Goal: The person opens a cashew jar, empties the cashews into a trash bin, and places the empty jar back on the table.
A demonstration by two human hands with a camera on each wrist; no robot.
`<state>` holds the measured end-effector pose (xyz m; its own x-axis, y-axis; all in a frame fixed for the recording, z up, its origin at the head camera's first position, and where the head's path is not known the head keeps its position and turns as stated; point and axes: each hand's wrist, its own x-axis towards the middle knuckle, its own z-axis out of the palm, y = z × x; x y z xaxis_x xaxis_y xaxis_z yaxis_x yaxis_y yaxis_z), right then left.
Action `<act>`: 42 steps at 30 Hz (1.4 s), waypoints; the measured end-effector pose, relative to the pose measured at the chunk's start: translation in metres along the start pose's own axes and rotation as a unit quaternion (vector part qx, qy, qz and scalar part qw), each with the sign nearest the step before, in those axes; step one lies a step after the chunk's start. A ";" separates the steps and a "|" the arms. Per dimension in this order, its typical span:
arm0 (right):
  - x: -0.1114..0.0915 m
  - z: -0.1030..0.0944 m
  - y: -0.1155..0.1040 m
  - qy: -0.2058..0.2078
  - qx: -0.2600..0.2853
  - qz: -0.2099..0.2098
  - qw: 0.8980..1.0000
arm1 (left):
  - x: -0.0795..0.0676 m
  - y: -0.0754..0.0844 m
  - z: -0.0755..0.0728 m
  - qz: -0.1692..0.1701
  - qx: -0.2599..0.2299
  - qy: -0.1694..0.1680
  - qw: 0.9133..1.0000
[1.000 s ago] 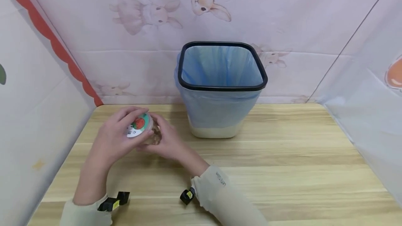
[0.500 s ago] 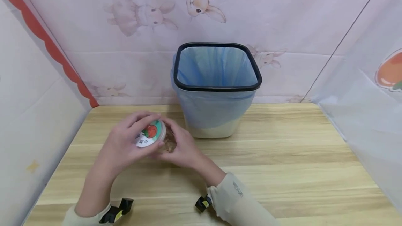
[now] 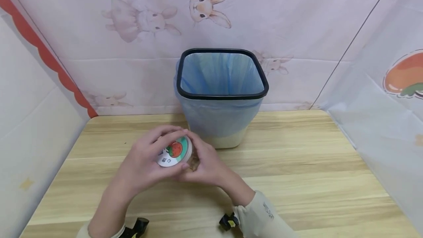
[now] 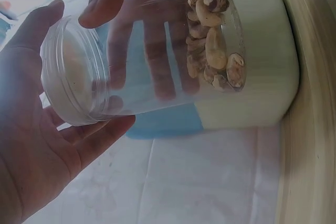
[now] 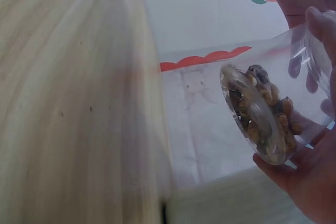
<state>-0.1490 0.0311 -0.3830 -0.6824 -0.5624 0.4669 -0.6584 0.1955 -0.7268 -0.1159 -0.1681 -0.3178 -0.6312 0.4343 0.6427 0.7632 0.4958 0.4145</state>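
Note:
Both hands hold a clear plastic jar (image 4: 173, 19) with nuts that look like cashews (image 4: 214, 48) at its bottom. Its round lid (image 3: 176, 150) carries a white and green label with a red fruit picture. My left hand (image 3: 143, 162) grips around the lid, fingers over the far side and thumb on the near side. Lower down, my right hand (image 3: 211, 166) wraps the jar's body; its fingers show through the clear wall in the left wrist view. The jar's base (image 5: 257, 116) hangs above the table in the right wrist view. The lid appears seated on the jar.
A pale waste bin (image 3: 228, 140) with a black rim (image 3: 221, 97) and blue liner stands just behind the hands, at the wooden table's (image 3: 297, 164) back. Printed cloth walls (image 3: 142, 72) enclose the back and sides.
Both hands have moved the jar to the right and slightly nearer in the head view, closer in front of the bin. The camera view has shifted a little.

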 end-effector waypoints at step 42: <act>-0.022 -0.054 -0.015 -0.083 0.121 -0.041 0.988 | 0.030 0.034 0.033 0.199 -0.005 0.068 0.978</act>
<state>-0.1412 0.0841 -0.3547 -0.5550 -0.6959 0.4557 -0.6014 -0.0428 -0.7978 -0.1134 -0.1135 -0.3056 -0.2599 0.4863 0.8343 0.9465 0.2995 0.1202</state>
